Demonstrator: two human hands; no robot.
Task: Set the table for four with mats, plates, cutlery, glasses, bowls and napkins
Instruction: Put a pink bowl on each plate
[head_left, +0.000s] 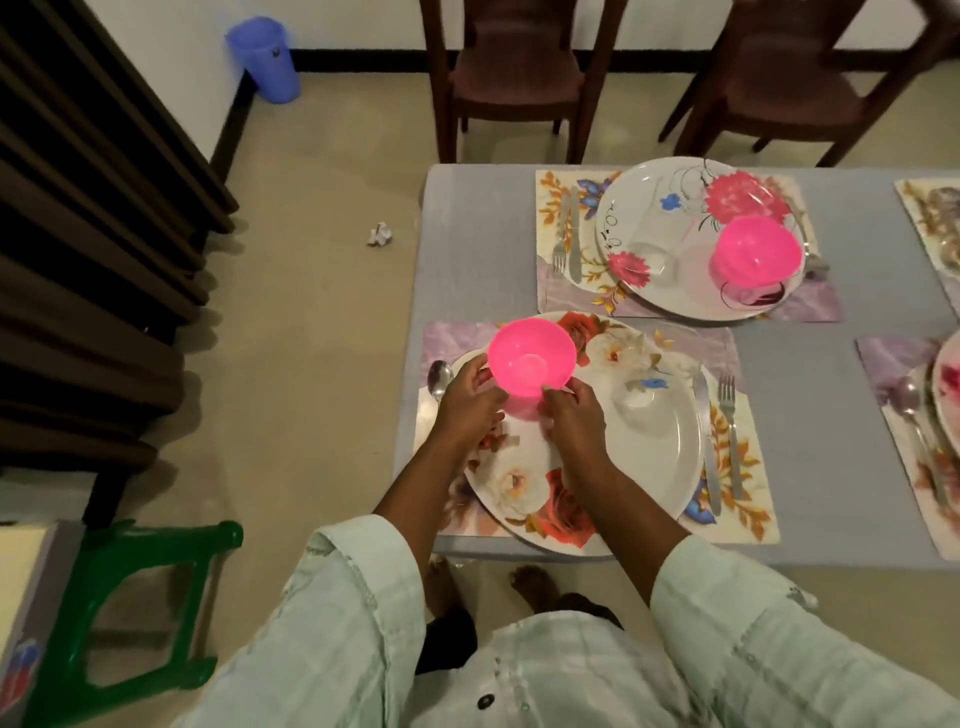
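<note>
Both hands, left hand (470, 391) and right hand (574, 410), hold the pink bowl (531, 358) between curled fingertips at its lower sides, over the near floral plate (649, 467) on its mat (748, 499) on the desk (478, 249).

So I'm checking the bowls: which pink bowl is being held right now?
The near pink bowl, over the rose-patterned plate, gripped by the left hand and right hand. The far pink bowl sits untouched on its plate.
</note>
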